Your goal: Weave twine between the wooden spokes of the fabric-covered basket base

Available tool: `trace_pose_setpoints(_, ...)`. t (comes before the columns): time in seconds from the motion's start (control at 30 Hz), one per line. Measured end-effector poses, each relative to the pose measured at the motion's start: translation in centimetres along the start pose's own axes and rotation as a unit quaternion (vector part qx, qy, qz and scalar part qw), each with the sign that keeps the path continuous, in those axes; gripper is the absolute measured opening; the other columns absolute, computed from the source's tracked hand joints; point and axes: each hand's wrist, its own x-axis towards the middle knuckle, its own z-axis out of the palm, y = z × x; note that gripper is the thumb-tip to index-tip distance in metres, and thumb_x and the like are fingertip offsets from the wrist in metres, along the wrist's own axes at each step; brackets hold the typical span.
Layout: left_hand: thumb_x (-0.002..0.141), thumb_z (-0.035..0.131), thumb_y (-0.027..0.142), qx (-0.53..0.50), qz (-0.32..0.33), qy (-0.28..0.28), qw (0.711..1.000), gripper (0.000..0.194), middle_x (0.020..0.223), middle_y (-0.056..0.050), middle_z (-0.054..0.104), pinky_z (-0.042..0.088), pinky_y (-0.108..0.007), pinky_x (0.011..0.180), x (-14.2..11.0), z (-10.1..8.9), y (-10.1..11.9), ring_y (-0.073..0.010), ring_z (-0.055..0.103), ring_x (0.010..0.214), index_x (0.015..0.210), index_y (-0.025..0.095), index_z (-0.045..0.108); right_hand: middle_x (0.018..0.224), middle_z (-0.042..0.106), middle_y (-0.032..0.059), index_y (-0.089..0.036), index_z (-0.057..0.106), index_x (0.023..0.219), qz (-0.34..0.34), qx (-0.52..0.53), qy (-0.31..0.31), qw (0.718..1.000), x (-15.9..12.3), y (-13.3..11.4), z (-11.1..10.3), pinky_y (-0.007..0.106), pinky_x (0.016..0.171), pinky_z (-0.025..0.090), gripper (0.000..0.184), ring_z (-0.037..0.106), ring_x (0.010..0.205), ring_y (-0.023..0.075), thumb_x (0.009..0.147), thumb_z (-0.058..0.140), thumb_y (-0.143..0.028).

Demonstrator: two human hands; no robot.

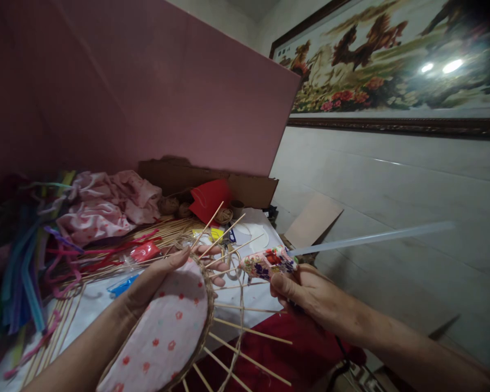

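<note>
In my left hand (173,267) is a round disc (167,332) covered in pale pink cloth with red flower prints, its edge wrapped in twine. Thin bamboo sticks (255,329) fan out from that edge, and a loose strand of twine (242,305) runs across several of them. My right hand (300,288) grips a flower-patterned hot glue gun (267,264). A long clear glue stick (371,238) juts from its back end. The gun's nozzle points left, close to the sticks by my left fingers; whether it touches one I cannot tell.
Pink printed cloth (102,204), bundles of coloured pipe cleaners (24,283) and more bamboo sticks (142,234) lie to the left. Behind are a red sheet (210,198), a twine ball (224,216) and scissors (233,267). A cardboard piece (314,220) leans against the tiled wall.
</note>
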Motion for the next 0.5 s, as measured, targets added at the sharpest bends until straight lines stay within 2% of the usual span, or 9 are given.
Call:
trace_pose_setpoints(0.2,0.088,0.041,0.031,-0.030,-0.002,0.004,1.000,0.052,0.109,-0.015,0.067,0.045,-0.045,0.085,0.04,-0.26,-0.13,-0.0280,0.067,0.087,0.138,0.018,0.031,0.064,0.047,0.0010,-0.016,0.059,0.073,0.001,-0.008,0.007,1.000,-0.03,-0.05,-0.01,0.025,0.056,0.038,0.058,0.043,0.059,0.0126,0.082,0.033,-0.067)
trace_pose_setpoints(0.5,0.089,0.040,0.030,-0.036,0.000,-0.001,0.999,0.056,0.108,-0.018,0.067,0.044,-0.048,0.085,0.00,-0.39,-0.10,-0.0276,0.067,0.087,0.140,0.016,0.022,0.062,0.047,0.0005,-0.015,0.058,0.071,-0.012,-0.008,0.010,1.000,0.00,-0.13,0.06,0.025,0.055,0.038,0.060,0.043,0.058,0.0121,0.081,0.032,-0.069)
